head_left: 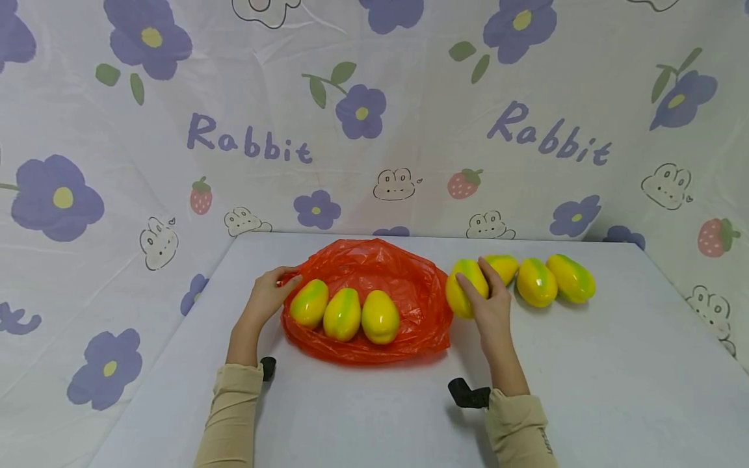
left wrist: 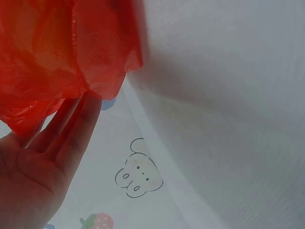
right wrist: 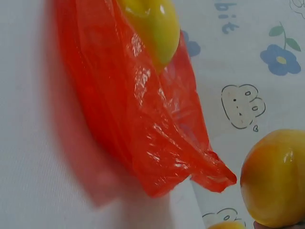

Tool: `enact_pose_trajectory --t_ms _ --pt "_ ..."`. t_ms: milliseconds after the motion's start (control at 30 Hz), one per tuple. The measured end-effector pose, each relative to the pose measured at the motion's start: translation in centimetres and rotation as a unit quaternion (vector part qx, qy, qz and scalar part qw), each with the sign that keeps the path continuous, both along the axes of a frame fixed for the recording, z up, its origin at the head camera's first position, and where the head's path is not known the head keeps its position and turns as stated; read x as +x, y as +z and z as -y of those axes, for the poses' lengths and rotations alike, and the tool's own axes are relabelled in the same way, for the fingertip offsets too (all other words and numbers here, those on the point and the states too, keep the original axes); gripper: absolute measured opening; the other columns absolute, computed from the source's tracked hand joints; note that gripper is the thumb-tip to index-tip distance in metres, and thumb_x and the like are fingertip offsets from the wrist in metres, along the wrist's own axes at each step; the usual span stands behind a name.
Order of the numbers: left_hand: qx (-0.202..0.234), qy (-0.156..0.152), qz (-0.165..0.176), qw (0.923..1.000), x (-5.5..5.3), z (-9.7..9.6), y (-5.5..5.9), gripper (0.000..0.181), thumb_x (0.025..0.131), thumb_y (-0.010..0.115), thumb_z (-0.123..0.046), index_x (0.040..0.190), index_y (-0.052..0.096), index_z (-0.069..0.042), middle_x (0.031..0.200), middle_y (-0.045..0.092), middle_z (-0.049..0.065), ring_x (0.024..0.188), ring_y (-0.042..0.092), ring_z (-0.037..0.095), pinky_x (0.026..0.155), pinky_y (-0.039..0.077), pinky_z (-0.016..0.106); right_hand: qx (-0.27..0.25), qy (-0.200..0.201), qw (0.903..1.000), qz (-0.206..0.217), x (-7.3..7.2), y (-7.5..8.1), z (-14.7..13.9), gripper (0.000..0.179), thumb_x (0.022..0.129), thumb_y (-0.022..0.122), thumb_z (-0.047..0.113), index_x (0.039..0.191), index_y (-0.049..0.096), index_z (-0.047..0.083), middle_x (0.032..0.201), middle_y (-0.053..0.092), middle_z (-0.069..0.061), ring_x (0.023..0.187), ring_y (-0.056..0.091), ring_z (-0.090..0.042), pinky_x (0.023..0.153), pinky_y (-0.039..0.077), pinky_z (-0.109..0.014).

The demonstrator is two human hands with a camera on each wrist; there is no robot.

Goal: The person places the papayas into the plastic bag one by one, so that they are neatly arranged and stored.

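A red plastic bag [head_left: 409, 286] lies spread with its mouth up, and three glossy yellow papayas with green streaks rest along its near side, one of them the middle papaya [head_left: 342, 315]. At the bag's left rim is my left hand [head_left: 270, 296], pinching the plastic; in the left wrist view its fingers [left wrist: 78, 129] run up behind the red film, which hides their tips. My right hand [head_left: 493, 309] grips another papaya [head_left: 465, 286] between thumb and fingers, just beyond the bag's right edge. That held papaya [right wrist: 274, 179] appears beside the bag's corner in the right wrist view.
Three more papayas sit at the back right of the white table [head_left: 608, 364]: one partly behind my right hand [head_left: 502, 268], a middle papaya [head_left: 536, 283] and a far right papaya [head_left: 571, 278]. A patterned cloth [head_left: 433, 84] hangs behind the table.
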State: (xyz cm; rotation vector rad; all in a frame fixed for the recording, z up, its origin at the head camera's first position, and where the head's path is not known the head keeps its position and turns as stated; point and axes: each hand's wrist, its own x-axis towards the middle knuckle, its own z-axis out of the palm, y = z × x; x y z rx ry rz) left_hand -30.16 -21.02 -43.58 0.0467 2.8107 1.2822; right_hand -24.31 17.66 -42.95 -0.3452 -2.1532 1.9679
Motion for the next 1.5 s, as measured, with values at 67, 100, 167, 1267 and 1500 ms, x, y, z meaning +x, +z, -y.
enact_pose_trajectory --t_ms 67,100,167,1267,1500 --pt "0.000 0.000 0.000 1.0000 0.0 0.0 0.0 0.046 0.101 0.051 -0.034 0.141 0.050 -0.012 0.144 0.050 0.017 0.134 0.044 0.036 0.108 0.044 0.054 -0.003 0.006 1.0000 -0.002 0.0 0.2 0.3 0.070 0.093 0.064 0.037 0.154 0.030 0.027 0.160 0.029 0.002 0.142 0.032 -0.022 0.120 0.032 -0.040" --pt "-0.001 0.001 0.000 1.0000 0.0 0.0 0.0 0.046 0.101 0.051 -0.034 0.141 0.050 -0.012 0.144 0.050 0.017 0.134 0.044 0.036 0.108 0.044 0.053 -0.004 0.009 1.0000 -0.001 0.0 0.3 0.4 0.070 0.093 0.064 0.037 0.154 0.030 0.027 0.160 0.029 0.002 0.142 0.032 -0.021 0.120 0.032 -0.040" --pt "-0.002 0.001 -0.001 1.0000 0.0 0.0 -0.1 0.046 0.101 0.051 -0.034 0.141 0.050 -0.012 0.144 0.050 0.016 0.134 0.044 0.036 0.108 0.044 0.053 -0.008 0.014 0.9999 0.000 0.0 0.5 0.7 0.070 0.094 0.064 0.036 0.154 0.029 0.027 0.159 0.030 0.002 0.141 0.033 -0.021 0.119 0.033 -0.040" --pt "-0.007 -0.006 -0.002 1.0000 0.0 0.1 0.0 0.046 0.101 0.051 -0.034 0.141 0.050 -0.011 0.144 0.050 0.017 0.134 0.045 0.036 0.108 0.044 0.053 0.030 0.085 0.9959 0.003 -0.1 -1.0 6.5 0.065 0.091 0.067 0.035 0.149 0.040 0.024 0.151 0.041 -0.002 0.138 0.037 -0.027 0.116 0.037 -0.048" --pt "-0.005 -0.004 0.001 1.0000 0.1 -0.1 0.3 0.046 0.101 0.051 -0.033 0.141 0.050 -0.010 0.144 0.051 0.017 0.133 0.045 0.036 0.108 0.044 0.052 0.037 0.086 0.9955 0.018 0.0 -2.1 6.7 0.067 0.091 0.067 0.037 0.150 0.038 0.024 0.153 0.039 -0.001 0.139 0.035 -0.027 0.118 0.034 -0.048"
